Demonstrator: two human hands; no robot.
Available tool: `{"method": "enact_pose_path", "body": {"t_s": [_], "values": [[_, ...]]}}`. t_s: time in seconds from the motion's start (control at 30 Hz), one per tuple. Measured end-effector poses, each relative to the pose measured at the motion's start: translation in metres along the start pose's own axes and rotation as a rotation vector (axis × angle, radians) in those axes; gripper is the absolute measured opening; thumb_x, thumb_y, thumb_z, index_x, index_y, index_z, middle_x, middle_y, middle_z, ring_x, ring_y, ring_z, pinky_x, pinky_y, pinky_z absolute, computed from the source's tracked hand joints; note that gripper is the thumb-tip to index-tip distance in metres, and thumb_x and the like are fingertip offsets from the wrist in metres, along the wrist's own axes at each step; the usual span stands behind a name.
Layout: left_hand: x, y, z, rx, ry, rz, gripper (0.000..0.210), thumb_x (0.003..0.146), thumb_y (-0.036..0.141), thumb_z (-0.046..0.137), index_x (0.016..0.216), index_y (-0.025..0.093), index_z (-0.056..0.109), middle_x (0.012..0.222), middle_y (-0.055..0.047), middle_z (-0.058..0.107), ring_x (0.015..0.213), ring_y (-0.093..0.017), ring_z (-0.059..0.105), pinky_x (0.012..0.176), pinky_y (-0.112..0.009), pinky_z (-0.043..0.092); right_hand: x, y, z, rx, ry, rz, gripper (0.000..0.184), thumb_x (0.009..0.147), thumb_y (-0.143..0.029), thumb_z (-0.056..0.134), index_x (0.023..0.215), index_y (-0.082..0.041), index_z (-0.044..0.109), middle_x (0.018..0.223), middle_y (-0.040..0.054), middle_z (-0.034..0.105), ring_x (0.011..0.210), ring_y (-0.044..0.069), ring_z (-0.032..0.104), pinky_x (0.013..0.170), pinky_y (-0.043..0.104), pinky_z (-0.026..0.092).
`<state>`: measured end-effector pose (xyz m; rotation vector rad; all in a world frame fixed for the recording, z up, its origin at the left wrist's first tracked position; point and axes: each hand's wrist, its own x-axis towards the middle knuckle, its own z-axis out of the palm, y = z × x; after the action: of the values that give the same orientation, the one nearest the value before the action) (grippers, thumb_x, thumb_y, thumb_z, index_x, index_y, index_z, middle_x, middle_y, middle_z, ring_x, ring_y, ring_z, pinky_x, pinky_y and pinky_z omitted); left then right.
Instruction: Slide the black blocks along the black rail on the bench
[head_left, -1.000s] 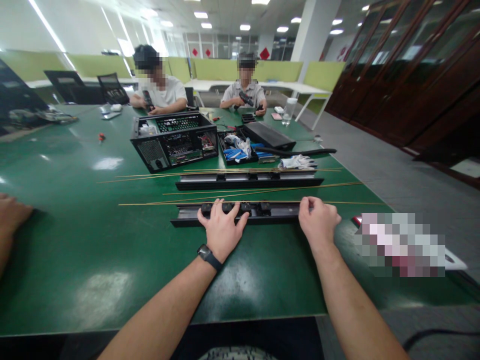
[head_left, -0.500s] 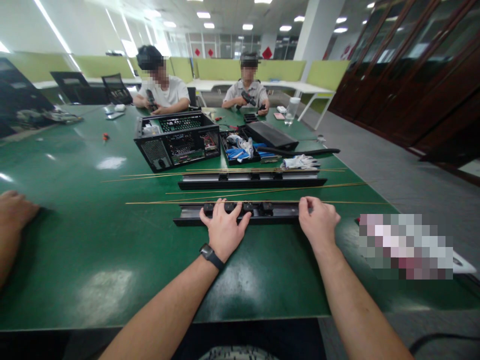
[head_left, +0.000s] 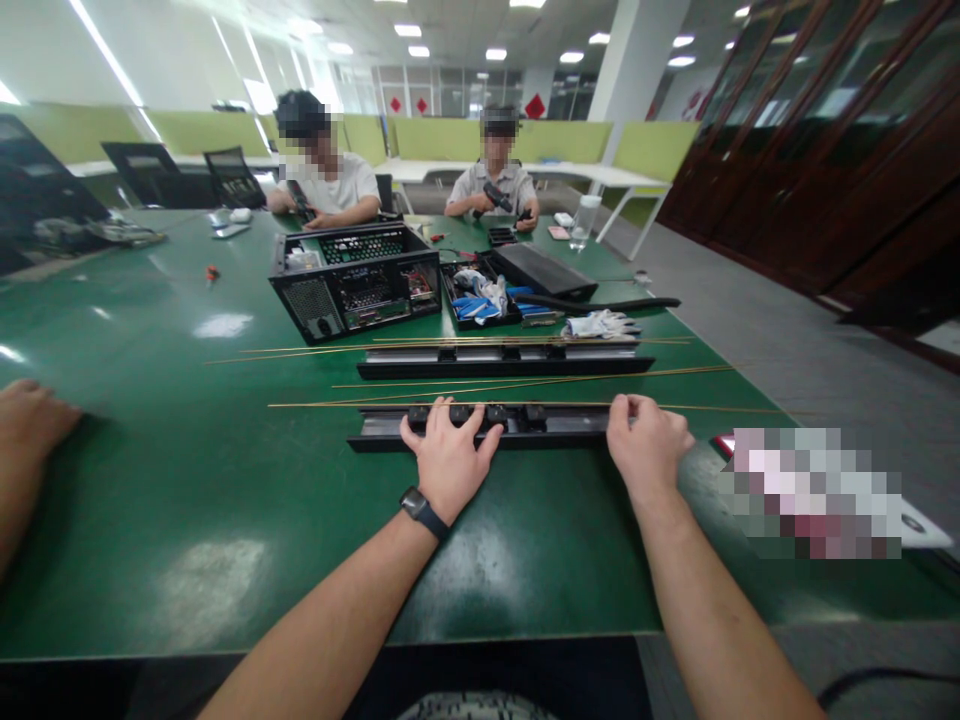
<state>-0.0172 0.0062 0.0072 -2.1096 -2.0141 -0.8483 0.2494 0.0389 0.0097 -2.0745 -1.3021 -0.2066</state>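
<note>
My left hand (head_left: 451, 450), with a watch (head_left: 418, 508) on its wrist, lies with fingers spread across the near black rail (head_left: 559, 439). Its fingertips touch the small black blocks (head_left: 534, 415) seated in the rail's channel; some blocks are partly covered by the fingers. At the rail's right end, my right hand (head_left: 646, 435) pinches a thin brass-coloured rod (head_left: 337, 405), which runs lengthwise along the rail's back side. Behind it lies a second black rail (head_left: 510, 369) with similar blocks, and more thin rods (head_left: 420, 385) rest between the two.
An open computer case (head_left: 352, 285), a box of gloves (head_left: 480, 298) and a loose glove (head_left: 604, 325) stand beyond the rails. A blurred-out item (head_left: 817, 490) lies right. Another person's hand (head_left: 34, 420) rests at left. Two people (head_left: 330, 185) sit opposite, holding dark tools.
My right hand has shifted slightly right, and the pinched rod has slid right with it. My left hand keeps its place on the rail.
</note>
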Motion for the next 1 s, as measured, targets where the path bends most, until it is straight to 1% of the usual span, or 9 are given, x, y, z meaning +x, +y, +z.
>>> {"method": "enact_pose_path", "body": {"t_s": [0.13,0.37,0.6,1.0], "values": [[-0.0007,-0.0006,0.0014,0.002,0.0,0.0,0.039,0.099,0.055,0.059,0.129,0.036,0.073,0.145,-0.018,0.062,0.142,-0.036,0.049,0.116,-0.073,0.02,-0.0022,-0.0017,0.0011,0.018,-0.001,-0.051,0.04,0.098,-0.045,0.048,0.108,-0.019,0.077,0.098,0.0125,0.074,0.099,0.028,0.055,0.094,0.045,0.035],[-0.0002,-0.0003,0.0012,0.002,-0.001,0.004,0.04,0.099,0.055,0.057,0.13,0.035,0.073,0.145,-0.019,0.061,0.142,-0.037,0.049,0.116,-0.073,0.02,-0.0024,-0.0017,0.0016,0.054,-0.016,-0.077,0.042,0.098,-0.047,0.047,0.105,-0.02,0.077,0.093,0.0119,0.074,0.096,0.028,0.056,0.092,0.042,0.036],[-0.0002,-0.0003,0.0009,-0.004,-0.002,0.002,0.039,0.1,0.055,0.058,0.13,0.035,0.073,0.145,-0.019,0.061,0.142,-0.036,0.049,0.116,-0.073,0.019,-0.0043,-0.0042,0.0042,0.103,-0.064,-0.113,0.039,0.097,-0.049,0.048,0.101,-0.021,0.076,0.096,0.0109,0.074,0.1,0.028,0.057,0.094,0.043,0.037],[0.0,0.0002,0.0004,-0.004,-0.001,0.002,0.04,0.099,0.055,0.058,0.129,0.035,0.074,0.145,-0.018,0.061,0.141,-0.037,0.05,0.116,-0.073,0.02,-0.0107,-0.0077,0.007,0.163,-0.109,-0.229,0.038,0.098,-0.05,0.05,0.109,-0.022,0.074,0.103,0.0098,0.077,0.11,0.029,0.058,0.098,0.043,0.035]]}}
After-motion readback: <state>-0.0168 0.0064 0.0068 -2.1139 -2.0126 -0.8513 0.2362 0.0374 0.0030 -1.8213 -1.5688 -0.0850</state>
